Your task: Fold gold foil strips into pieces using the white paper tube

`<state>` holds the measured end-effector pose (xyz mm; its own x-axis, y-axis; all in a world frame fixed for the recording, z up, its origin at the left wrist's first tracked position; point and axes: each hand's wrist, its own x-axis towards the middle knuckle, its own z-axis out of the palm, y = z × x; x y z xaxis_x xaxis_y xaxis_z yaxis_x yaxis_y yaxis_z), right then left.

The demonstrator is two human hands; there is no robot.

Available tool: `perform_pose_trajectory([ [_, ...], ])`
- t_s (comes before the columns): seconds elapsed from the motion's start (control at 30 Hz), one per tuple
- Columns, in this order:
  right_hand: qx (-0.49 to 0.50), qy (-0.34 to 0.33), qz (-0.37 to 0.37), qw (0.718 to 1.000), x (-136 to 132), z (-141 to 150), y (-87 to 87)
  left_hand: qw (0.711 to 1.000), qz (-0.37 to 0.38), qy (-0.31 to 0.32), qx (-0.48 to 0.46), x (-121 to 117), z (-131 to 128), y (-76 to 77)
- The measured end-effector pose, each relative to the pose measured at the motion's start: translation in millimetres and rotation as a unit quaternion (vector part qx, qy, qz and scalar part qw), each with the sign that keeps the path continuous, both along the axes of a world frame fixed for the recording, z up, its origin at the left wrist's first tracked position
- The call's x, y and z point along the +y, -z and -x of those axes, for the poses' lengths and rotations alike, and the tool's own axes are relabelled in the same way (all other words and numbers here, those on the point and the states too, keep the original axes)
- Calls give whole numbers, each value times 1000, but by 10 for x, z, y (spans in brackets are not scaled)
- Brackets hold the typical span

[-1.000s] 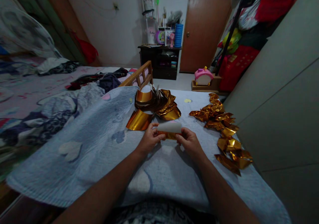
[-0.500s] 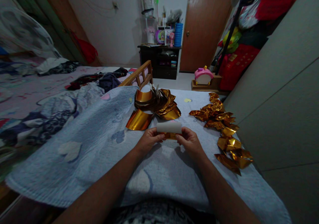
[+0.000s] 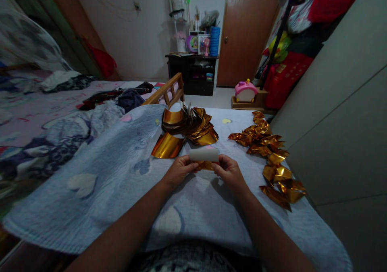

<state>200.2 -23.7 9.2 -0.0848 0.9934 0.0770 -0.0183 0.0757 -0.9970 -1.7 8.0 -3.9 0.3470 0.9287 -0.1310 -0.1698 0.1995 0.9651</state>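
Well, two hands, one shiny sheet, a pinch at each end

And here we are, with twelve o'clock dead ahead of the wearer: a rectangular sheet, pale grey-white on one face and metallic gold on the other (image 3: 204, 155), sits right at the centre of the dial. The left hand (image 3: 179, 170) grips its nine o'clock end, the right hand (image 3: 229, 170) its three o'clock end, thumbs to the near side, the pale face curling over a gold strip. In this dim light I can't tell whether its lower edge meets the blanket.

How will it handle? Feather-light, I'd say, springy enough to roll back, slick on the gold side, quick to crease or tear. The short ends look the best hold, thumbs flat, no squeezing in the middle.

Over at ten o'clock, a loose curved gold sheet (image 3: 168, 146); at eleven, a fanned pile of gold sheets (image 3: 198, 128). From two round to four runs a straggling line of crumpled-looking, folded gold foil pieces (image 3: 282, 173).

The playing field is a soft pale-blue blanket with heart shapes (image 3: 121, 199), gently rumpled. Out in the room: a dark, low cabinet (image 3: 205, 87) at twelve, a pink-topped toy (image 3: 245, 91) and brown wooden door (image 3: 248, 34) towards one, a big white fan (image 3: 30, 42) at ten.
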Motion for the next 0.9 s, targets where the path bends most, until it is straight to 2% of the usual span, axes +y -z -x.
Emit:
perform_pose_trajectory([
  [0.27, -46, 24, -50, 997, -14, 6, 67, 1000, -7, -1, 10, 7, -3, 36],
  [0.53, -145, 58, -157, 975, -52, 24, -18, 1000, -25, -10, 2, 9, -11, 19],
  [0.7, -165, 60, -202, 964, -72, 45, -36, 1000, -6, -11, -13, -7, -20, -23],
  [0.9, -176, 52, -233, 955, -84, 69, -31, 999, -25, -30, 2, -11, -34, -70],
])
